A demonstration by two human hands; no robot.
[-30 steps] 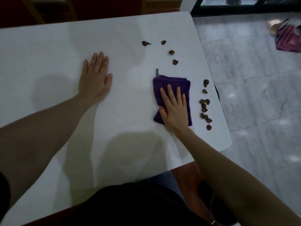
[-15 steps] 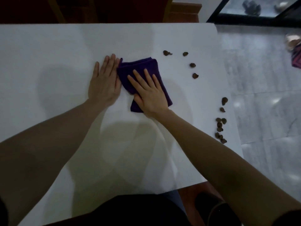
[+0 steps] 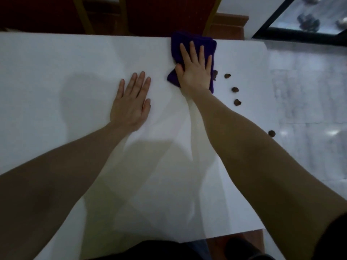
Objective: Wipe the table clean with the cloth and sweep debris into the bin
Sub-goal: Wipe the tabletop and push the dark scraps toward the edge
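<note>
A folded purple cloth (image 3: 195, 41) lies at the far edge of the white table (image 3: 56, 62), right of centre. My right hand (image 3: 194, 69) presses flat on the cloth, fingers spread and pointing away from me. My left hand (image 3: 131, 104) rests flat on the bare tabletop, to the left of the cloth and nearer to me, holding nothing. Brown debris pieces (image 3: 235, 89) lie scattered just right of the cloth, towards the table's right edge. One more brown piece (image 3: 271, 133) sits near that edge, partly behind my right forearm. No bin shows.
A wooden chair (image 3: 105, 15) with dark red backing stands behind the far edge. Grey tiled floor (image 3: 309, 91) runs along the table's right side. A dark-framed glass door (image 3: 300, 17) is at the top right.
My right hand has slid the cloth away from my left hand, up and rightward to the far edge, next to the upper debris. My left hand has stayed flat on the table.
</note>
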